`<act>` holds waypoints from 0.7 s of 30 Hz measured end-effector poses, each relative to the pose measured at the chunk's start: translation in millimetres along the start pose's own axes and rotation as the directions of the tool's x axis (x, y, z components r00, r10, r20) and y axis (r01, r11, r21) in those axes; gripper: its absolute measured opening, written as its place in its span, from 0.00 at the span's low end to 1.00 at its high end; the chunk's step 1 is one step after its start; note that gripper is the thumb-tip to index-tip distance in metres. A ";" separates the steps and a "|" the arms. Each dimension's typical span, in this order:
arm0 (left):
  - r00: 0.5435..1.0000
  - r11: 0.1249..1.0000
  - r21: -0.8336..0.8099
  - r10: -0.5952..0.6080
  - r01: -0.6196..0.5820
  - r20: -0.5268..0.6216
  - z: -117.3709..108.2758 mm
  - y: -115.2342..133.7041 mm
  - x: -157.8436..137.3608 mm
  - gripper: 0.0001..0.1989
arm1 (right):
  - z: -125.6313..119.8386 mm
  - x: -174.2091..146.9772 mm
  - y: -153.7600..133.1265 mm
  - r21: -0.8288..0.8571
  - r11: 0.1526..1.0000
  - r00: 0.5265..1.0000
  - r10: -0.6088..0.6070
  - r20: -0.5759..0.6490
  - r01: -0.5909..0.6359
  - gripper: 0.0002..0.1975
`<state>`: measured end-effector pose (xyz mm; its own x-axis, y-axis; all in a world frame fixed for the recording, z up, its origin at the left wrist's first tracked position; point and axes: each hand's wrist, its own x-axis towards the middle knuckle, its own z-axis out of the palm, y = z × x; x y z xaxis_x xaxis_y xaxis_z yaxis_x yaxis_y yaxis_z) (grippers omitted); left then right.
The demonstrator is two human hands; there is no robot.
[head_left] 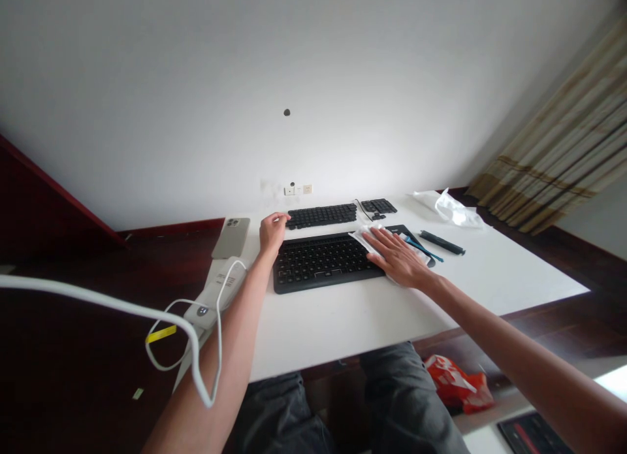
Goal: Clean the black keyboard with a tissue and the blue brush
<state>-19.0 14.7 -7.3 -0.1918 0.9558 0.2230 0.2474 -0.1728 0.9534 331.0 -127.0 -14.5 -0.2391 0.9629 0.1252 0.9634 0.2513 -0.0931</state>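
Note:
A black keyboard (321, 263) lies on the white table in front of me, its key area showing a grid of separate dark squares. My right hand (399, 257) rests flat, fingers stretched, over a white crumpled sheet or packet (361, 237) at the keyboard's right end. My left hand (273, 233) is closed at the keyboard's far left corner. Its fingertips are pinched at the left end of a block of black keycaps (323, 215); whether they hold anything is too small to see. Behind the right hand sits a smaller group of black keycaps (379, 207).
Right of the keyboard lie a blue stick-like tool (425, 248) and a black bar-shaped object (442, 242). Clear plastic wrapping (453, 210) is farther back. A phone (231, 237) and a white cable (218, 336) are at the left. A red bag (458, 383) sits below.

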 end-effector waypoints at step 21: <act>1.000 0.999 0.031 0.025 -0.025 -0.006 0.2 5.0 -1.2 0.11 | 13.3 57.3 -202.1 0.158 0.959 0.972 -0.230 -0.041 0.233 0.46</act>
<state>-17.4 12.7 -2.9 -0.1916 0.9496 0.2480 0.2814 -0.1890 0.9408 121.0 -121.3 -1.7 -0.4489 0.8745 0.1838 0.8494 0.4815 -0.2160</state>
